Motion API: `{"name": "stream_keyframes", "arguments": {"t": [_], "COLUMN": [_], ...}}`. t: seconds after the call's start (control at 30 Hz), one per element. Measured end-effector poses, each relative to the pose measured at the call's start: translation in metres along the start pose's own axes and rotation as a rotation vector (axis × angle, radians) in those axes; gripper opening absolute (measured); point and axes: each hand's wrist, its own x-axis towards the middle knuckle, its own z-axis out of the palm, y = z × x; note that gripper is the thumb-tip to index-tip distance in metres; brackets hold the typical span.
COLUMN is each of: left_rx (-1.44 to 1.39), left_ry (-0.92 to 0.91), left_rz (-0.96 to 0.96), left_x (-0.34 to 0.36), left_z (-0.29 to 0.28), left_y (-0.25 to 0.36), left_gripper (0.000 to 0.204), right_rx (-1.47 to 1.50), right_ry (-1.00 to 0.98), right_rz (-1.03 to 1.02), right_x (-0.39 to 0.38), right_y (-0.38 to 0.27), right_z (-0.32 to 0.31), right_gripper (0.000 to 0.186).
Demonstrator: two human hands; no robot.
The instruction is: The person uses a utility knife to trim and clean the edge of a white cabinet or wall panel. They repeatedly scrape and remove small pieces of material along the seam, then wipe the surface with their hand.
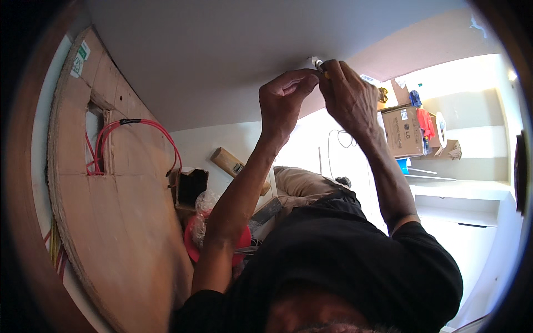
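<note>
Fingers of the right hand (351, 99) curl closely around a small silvery fitting (317, 62) against a gray surface (222, 61), top center of the frame. Just beside it, the left hand (282, 102) is pinched nearly closed; whether it grips anything cannot be told. Red cables (157, 126) loop at left.

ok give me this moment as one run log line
right hand: at small fitting on grey surface | left hand: curled close by | grips: unclear
</note>
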Motion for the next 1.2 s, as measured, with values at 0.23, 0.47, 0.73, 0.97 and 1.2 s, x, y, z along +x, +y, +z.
{"name": "stream_keyframes", "arguments": {"t": [0.23,0.47,0.73,0.97,1.2], "left_rx": [0.112,0.186,0.105,0.106,0.061], "left_ry": [0.113,0.118,0.129,0.112,0.131], "left_rz": [0.002,0.057,-0.004,0.017,0.011], "left_x": [0.017,0.012,0.014,0.013,0.012], "left_z": [-0.008,-0.006,-0.009,-0.010,-0.009], "left_y": [0.000,0.006,0.008,0.008,0.008], "left_gripper": [0.030,0.030,0.027,0.032,0.028], "right_rx": [0.000,0.668,0.654,0.621,0.625], "right_ry": [-0.074,0.109,0.267,0.360,0.360], "right_rz": [-0.056,0.267,0.324,0.295,0.279], "right_x": [-0.008,-0.044,-0.017,-0.009,-0.009], "right_y": [-0.003,-0.044,-0.044,-0.042,-0.043], "right_z": [-0.021,0.011,0.056,0.069,0.073], "right_gripper": [0.018,0.013,0.013,0.022,0.020]}}
